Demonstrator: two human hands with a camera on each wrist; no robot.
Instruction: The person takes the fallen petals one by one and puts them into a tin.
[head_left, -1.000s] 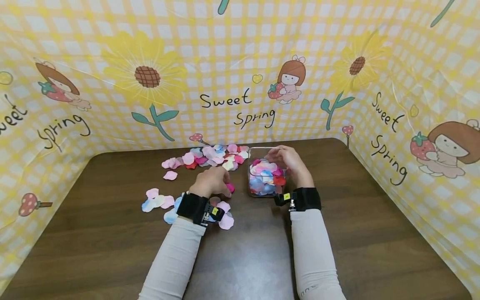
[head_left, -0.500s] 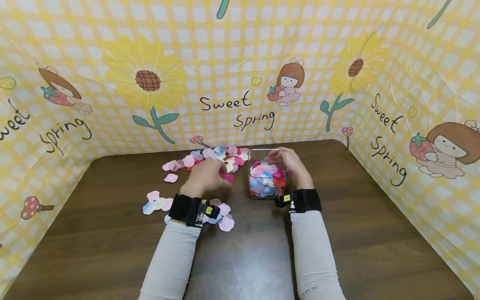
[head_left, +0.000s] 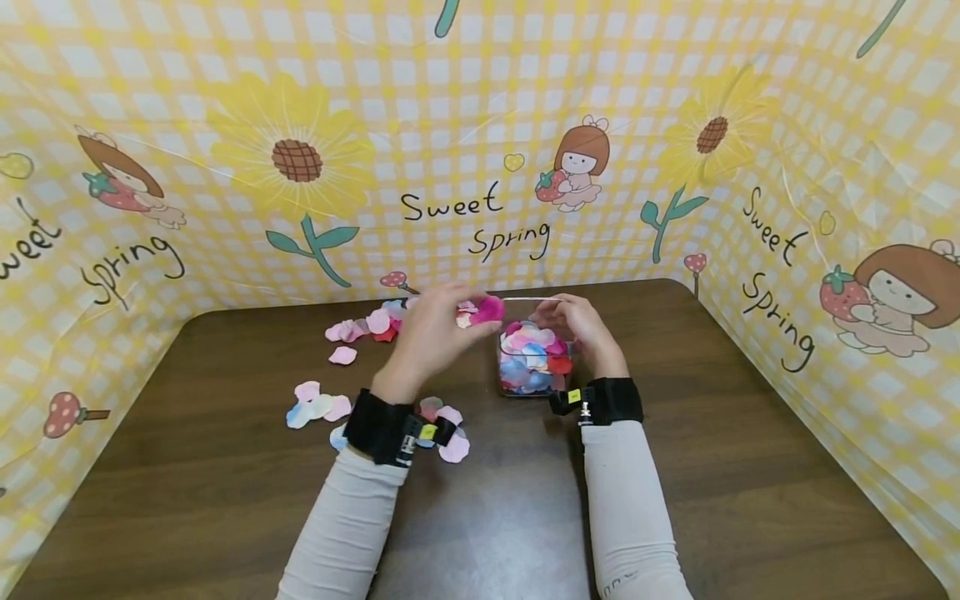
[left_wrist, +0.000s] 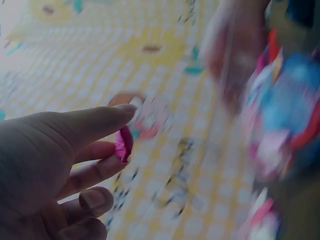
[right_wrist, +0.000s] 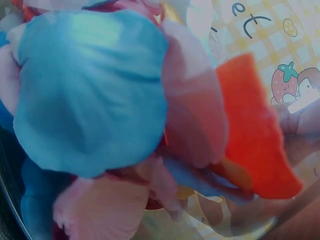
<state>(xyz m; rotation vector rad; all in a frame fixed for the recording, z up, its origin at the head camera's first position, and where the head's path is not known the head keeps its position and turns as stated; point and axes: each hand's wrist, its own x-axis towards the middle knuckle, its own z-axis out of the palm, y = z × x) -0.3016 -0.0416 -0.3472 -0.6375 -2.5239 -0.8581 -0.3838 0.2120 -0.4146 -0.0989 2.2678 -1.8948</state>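
Left hand (head_left: 435,333) pinches magenta petal (head_left: 489,309), raised near left rim of clear box (head_left: 532,298). Right hand (head_left: 585,329) holds box at its right side, fingers bent round far corner. Mixed petals (head_left: 534,358) inside, loose petals (head_left: 347,330) on bench (head_left: 510,517), checked cloth (head_left: 457,100) behind

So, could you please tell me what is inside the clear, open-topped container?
Thin pink, blue, white and red petals are heaped inside; whatever lies beneath the outer ones is covered.
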